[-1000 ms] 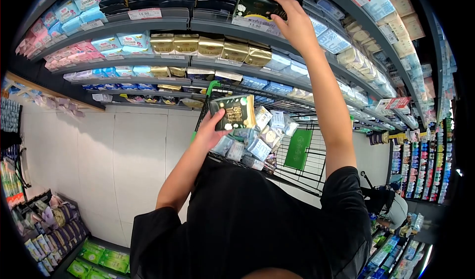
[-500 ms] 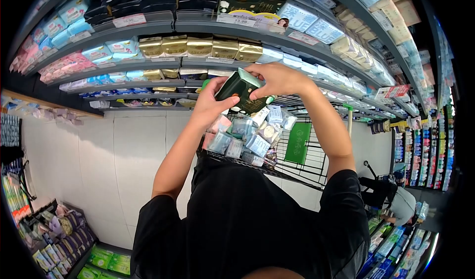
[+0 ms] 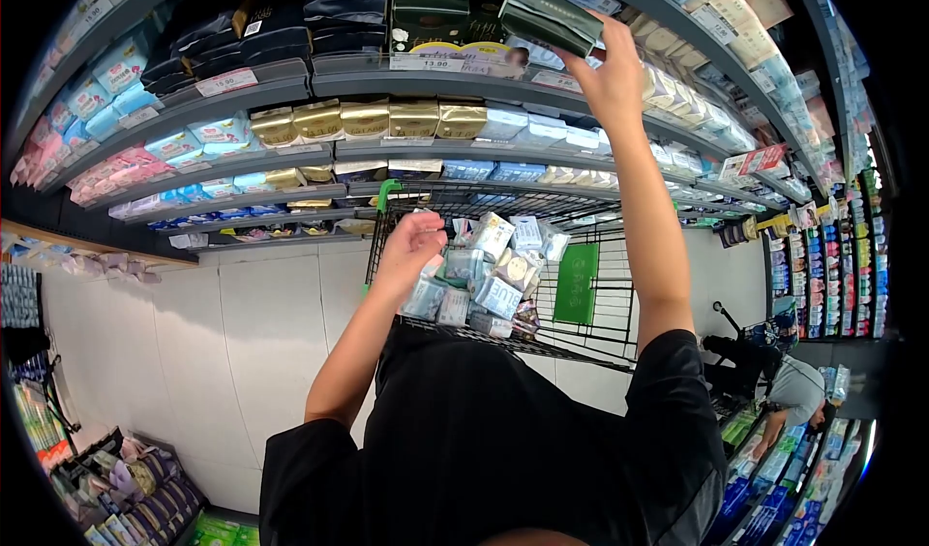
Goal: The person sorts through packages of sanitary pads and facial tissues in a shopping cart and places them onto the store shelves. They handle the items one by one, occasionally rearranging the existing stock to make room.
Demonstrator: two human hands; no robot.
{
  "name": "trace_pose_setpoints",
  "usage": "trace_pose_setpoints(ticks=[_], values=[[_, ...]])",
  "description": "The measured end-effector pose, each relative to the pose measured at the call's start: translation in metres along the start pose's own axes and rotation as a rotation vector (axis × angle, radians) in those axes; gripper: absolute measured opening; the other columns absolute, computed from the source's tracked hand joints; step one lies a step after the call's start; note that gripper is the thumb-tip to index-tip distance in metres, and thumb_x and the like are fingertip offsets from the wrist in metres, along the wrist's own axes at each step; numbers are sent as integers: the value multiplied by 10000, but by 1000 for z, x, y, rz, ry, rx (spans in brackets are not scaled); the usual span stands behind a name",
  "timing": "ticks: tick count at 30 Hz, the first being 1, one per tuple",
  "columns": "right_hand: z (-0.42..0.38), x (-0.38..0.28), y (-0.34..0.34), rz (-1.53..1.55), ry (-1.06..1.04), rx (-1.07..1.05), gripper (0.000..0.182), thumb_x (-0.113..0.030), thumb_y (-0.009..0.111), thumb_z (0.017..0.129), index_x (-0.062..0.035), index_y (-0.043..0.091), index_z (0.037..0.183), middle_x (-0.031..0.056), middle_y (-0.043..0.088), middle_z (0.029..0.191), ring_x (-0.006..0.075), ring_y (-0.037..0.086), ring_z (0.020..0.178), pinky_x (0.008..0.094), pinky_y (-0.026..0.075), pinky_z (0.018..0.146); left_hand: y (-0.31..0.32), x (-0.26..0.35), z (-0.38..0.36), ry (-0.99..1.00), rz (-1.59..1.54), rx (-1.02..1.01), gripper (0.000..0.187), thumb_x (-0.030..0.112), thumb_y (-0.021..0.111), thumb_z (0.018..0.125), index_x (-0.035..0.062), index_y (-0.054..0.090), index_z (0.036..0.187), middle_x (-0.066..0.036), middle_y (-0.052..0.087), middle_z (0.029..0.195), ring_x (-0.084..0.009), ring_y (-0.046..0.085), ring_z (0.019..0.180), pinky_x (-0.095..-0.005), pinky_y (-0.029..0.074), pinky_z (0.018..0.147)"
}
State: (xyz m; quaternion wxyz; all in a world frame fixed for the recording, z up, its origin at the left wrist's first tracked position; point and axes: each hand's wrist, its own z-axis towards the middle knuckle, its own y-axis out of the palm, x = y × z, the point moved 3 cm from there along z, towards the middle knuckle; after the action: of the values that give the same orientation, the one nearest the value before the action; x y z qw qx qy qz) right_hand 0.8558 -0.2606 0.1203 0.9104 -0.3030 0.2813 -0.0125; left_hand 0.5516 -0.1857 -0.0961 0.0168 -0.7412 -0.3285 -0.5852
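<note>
My right hand (image 3: 612, 72) grips the end of a dark green pack (image 3: 550, 18), holding it tilted in front of the upper shelf. Similar dark green packs (image 3: 429, 18) stand on that shelf to its left. My left hand (image 3: 411, 251) holds nothing, its fingers loosely bent and apart, over the near left part of the shopping cart (image 3: 600, 338). Inside the cart lies a pile of small wrapped packs, among them a blue-and-white pack (image 3: 498, 297) and a cream pack (image 3: 516, 269).
Curved-looking shelves of packs span the far side, with gold packs (image 3: 391, 118) on a middle tier and a price tag (image 3: 426, 62) on the upper edge. A green panel (image 3: 577, 285) is on the cart. At right, another person (image 3: 798, 391) bends over a low shelf.
The dark green pack has moved up and right from above the cart to the upper shelf in my right hand. My left hand has let go of it and stays low.
</note>
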Motion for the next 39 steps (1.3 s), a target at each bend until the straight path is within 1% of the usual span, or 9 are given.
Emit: trace_pose_setpoints(ticks=[2,8,16,19,22,25,28,33,39], values=[[2,31,13,84,134,-51,414,-180,784,753,-12,603,1085,152,570,1133,266,627,940,341,552,772,-1,-12,-3,-34,-10,-32,382,115,673,858,25,521,1196,-89,590,1163,-143,568,1012,-272,469,856],[26,50,30,131,155,-187,423,-290,771,776,4,616,1037,127,689,957,201,630,874,321,481,796,-7,-22,-15,-61,42,16,340,84,649,863,0,519,1165,-91,596,1123,-145,583,979,-276,475,864],[41,60,40,81,120,-364,352,-184,743,821,5,601,1082,66,672,986,136,605,896,280,472,809,-17,-24,-23,-69,23,47,293,52,615,863,-10,524,1134,-82,598,1099,-131,581,971,-276,472,866],[37,78,58,252,86,-355,447,-299,767,781,-3,629,1086,125,689,1011,217,635,926,332,488,821,-19,-29,-26,-94,4,44,261,48,603,873,-2,533,1120,-76,603,1082,-130,583,958,-272,470,865],[29,70,66,254,328,-443,427,-235,764,801,23,594,1096,110,659,1009,173,613,933,309,489,816,-18,-33,-26,-84,26,30,240,52,603,880,2,539,1106,-70,612,1069,-126,582,949,-270,469,863],[26,49,60,-229,117,-290,509,-286,778,776,25,581,1127,148,648,1024,210,639,894,320,501,798,-14,-31,-27,-109,44,24,223,56,597,885,9,542,1096,-66,619,1064,-123,580,950,-267,466,868],[22,43,57,-163,116,-150,578,-324,786,756,28,567,1159,176,636,1035,230,657,861,327,515,767,-17,-38,-26,-120,54,22,227,56,595,886,7,541,1101,-71,609,1089,-127,573,975,-272,462,880],[10,42,67,-135,8,-210,425,-297,715,813,-164,594,1199,131,642,909,270,662,761,375,529,688,-15,-41,-27,-139,61,20,238,68,610,890,12,540,1110,-72,596,1123,-129,562,998,-271,458,883],[11,33,61,-115,194,-366,464,-257,676,863,-169,552,1301,104,690,879,195,682,764,317,536,669,-6,-40,-26,-127,40,15,209,100,639,889,38,567,1075,-31,622,1080,-95,564,941,-245,454,840]])
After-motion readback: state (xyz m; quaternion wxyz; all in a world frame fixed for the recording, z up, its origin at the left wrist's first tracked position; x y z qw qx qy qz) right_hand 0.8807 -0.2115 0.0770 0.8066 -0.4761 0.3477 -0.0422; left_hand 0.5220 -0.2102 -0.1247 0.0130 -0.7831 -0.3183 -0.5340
